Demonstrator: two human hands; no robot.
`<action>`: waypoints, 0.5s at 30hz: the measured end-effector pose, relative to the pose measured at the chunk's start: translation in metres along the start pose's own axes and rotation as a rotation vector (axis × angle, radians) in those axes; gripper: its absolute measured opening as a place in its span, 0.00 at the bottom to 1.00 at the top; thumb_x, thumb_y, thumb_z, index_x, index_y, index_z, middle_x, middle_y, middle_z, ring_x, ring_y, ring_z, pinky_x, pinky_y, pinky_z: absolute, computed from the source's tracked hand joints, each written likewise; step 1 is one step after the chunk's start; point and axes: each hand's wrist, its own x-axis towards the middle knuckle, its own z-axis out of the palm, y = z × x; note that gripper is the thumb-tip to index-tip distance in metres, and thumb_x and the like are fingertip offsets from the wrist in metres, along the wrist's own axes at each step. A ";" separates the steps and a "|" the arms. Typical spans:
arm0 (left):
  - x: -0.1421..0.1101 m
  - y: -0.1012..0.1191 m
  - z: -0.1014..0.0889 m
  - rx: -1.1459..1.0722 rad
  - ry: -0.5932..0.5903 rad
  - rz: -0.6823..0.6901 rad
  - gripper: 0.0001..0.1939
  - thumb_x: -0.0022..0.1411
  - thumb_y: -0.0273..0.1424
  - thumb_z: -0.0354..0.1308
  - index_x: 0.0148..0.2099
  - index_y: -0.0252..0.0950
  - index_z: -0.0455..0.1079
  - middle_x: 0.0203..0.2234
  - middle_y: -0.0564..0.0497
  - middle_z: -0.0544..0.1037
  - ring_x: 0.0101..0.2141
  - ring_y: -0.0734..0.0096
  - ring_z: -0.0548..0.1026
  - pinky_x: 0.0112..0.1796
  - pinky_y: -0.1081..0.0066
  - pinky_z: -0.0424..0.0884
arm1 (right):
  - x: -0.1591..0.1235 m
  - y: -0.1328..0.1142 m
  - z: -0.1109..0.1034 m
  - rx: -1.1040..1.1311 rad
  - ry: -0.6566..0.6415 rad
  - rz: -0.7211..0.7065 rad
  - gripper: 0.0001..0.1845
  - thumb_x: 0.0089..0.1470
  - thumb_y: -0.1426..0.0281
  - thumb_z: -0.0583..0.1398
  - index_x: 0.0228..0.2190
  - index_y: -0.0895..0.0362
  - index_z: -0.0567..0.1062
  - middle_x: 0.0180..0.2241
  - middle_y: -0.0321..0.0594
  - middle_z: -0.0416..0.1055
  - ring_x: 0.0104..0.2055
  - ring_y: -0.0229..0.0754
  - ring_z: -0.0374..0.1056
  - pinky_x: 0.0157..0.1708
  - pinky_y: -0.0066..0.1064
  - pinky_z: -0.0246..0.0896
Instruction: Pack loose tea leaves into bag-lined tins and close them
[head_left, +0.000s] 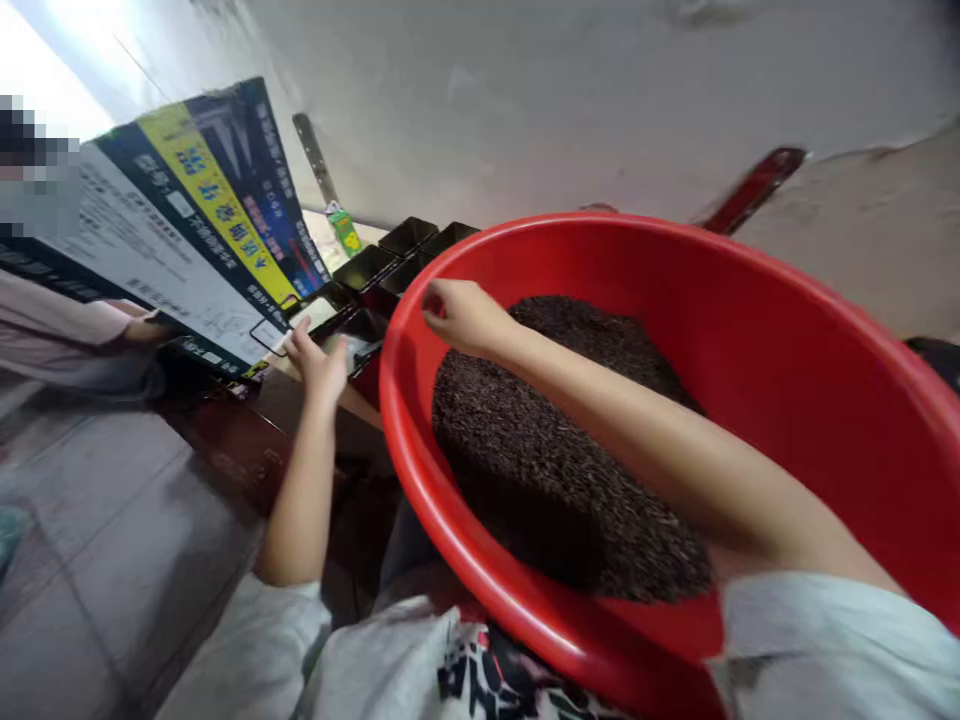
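In the head view, the left hand (319,368) has its grip released, fingers spread, near the lower edge of a printed cardboard box (202,210) and beside the black pots (366,268). The right hand (466,316) is curled above the inner left side of a red tub (795,400); whether its grip holds anything, I cannot tell. Dark, loose grains (517,430) lie in the tub, below the right forearm.

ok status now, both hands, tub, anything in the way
Right hand curled over red tub, grip unclear. Left hand spread open beside black pots. Dark loose material in tub. Printed cardboard close by left hand, might crowd it.
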 end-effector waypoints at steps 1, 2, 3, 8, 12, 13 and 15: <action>0.003 -0.008 0.006 -0.041 0.026 -0.080 0.35 0.52 0.21 0.58 0.62 0.26 0.52 0.62 0.32 0.55 0.65 0.53 0.50 0.64 0.58 0.43 | 0.029 -0.013 0.015 -0.073 -0.059 0.015 0.16 0.57 0.75 0.51 0.44 0.63 0.73 0.44 0.48 0.74 0.47 0.47 0.72 0.42 0.32 0.66; 0.006 -0.016 0.012 -0.074 0.053 -0.147 0.36 0.53 0.20 0.55 0.63 0.27 0.50 0.62 0.32 0.55 0.65 0.53 0.49 0.64 0.56 0.43 | 0.057 -0.026 0.029 -0.137 -0.112 0.027 0.17 0.57 0.74 0.51 0.45 0.64 0.73 0.46 0.51 0.74 0.48 0.48 0.71 0.43 0.32 0.66; 0.008 -0.023 0.018 -0.127 0.068 -0.215 0.36 0.53 0.18 0.53 0.63 0.29 0.48 0.61 0.33 0.56 0.65 0.55 0.50 0.64 0.55 0.44 | 0.082 -0.037 0.043 -0.198 -0.163 0.040 0.18 0.58 0.74 0.51 0.47 0.64 0.73 0.47 0.53 0.73 0.49 0.49 0.71 0.44 0.33 0.66; 0.019 -0.053 0.038 -0.199 0.146 -0.282 0.38 0.50 0.13 0.41 0.65 0.24 0.38 0.63 0.29 0.50 0.64 0.64 0.54 0.63 0.63 0.51 | 0.155 -0.069 0.096 -0.330 -0.342 0.084 0.16 0.55 0.77 0.56 0.44 0.65 0.77 0.48 0.57 0.73 0.54 0.54 0.67 0.52 0.41 0.62; 0.021 -0.066 0.035 -0.225 0.152 -0.283 0.38 0.48 0.13 0.41 0.63 0.21 0.42 0.62 0.29 0.51 0.64 0.66 0.55 0.63 0.68 0.51 | 0.165 -0.071 0.116 -0.344 -0.406 0.111 0.19 0.54 0.81 0.54 0.46 0.66 0.76 0.47 0.58 0.73 0.51 0.54 0.70 0.45 0.38 0.67; 0.019 -0.067 0.032 -0.227 0.156 -0.279 0.37 0.48 0.13 0.41 0.63 0.20 0.42 0.62 0.29 0.51 0.64 0.66 0.55 0.63 0.68 0.52 | 0.163 -0.072 0.117 -0.337 -0.397 0.104 0.19 0.54 0.81 0.54 0.46 0.66 0.75 0.47 0.58 0.73 0.50 0.53 0.70 0.44 0.36 0.68; 0.013 -0.068 0.020 -0.208 0.181 -0.235 0.38 0.48 0.15 0.41 0.63 0.21 0.41 0.62 0.29 0.51 0.64 0.66 0.54 0.63 0.67 0.52 | 0.156 -0.077 0.115 -0.319 -0.363 0.077 0.20 0.54 0.80 0.53 0.47 0.65 0.75 0.47 0.58 0.72 0.49 0.51 0.71 0.42 0.32 0.68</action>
